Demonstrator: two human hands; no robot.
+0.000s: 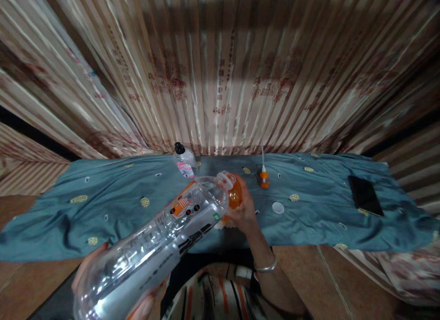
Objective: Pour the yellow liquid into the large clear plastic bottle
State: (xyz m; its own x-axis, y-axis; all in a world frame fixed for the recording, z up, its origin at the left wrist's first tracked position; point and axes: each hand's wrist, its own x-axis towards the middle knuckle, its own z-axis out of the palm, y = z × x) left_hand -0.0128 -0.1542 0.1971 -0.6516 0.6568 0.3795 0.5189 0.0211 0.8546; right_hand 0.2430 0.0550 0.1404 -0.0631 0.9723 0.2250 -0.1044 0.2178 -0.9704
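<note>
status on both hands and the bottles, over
Left hand: gripping clear bottle, tilted. Right hand: around orange bottle, at clear bottle's mouth. Pump off to the right, nothing visibly blocking.

Overall light dim; your clear bottle, spanning from your left hand to your right hand, shows hard white glare streaks, and its small print is too soft for you to read. Beyond your hands a broad dark shadow band crosses the upper curtain. Wide-lens distortion fans the pleats outward to either side of you, detail smearing toward the corners.
</note>
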